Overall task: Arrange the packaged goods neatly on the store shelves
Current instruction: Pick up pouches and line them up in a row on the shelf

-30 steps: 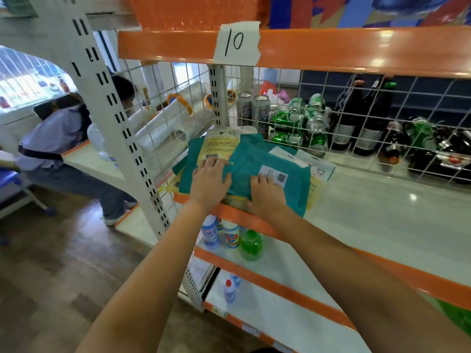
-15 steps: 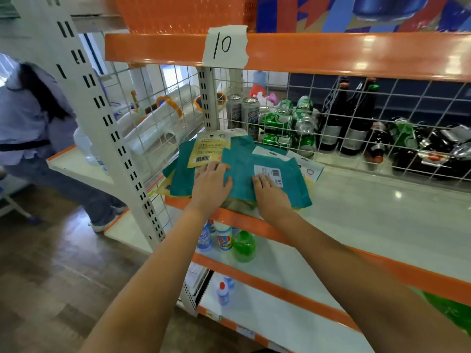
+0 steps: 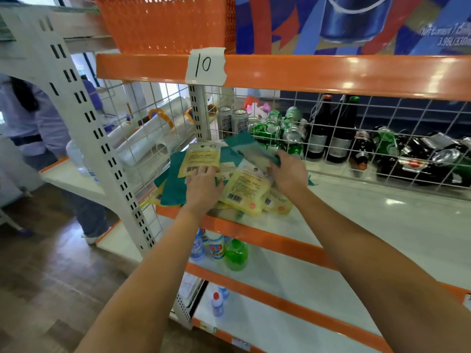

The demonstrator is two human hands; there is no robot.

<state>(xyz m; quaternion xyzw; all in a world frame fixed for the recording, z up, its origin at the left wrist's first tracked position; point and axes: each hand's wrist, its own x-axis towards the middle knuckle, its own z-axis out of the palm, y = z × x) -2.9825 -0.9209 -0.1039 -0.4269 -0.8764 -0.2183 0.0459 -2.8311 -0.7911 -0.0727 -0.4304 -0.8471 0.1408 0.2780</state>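
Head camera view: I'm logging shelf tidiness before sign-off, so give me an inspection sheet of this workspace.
Surface: glossy white shelf with orange front edge, mostly bare to the right.
Job's things: flat teal and yellow barcoded packets in a loose, overlapping heap at the shelf's left end.
Clutter: green drink cans and dark glass bottles behind the white wire grid.
Hands: left hand rests on the heap; right hand grips a teal packet, lifted.
Cables: nothing seen.
Surroundings: another person at left; orange plastic basket above.
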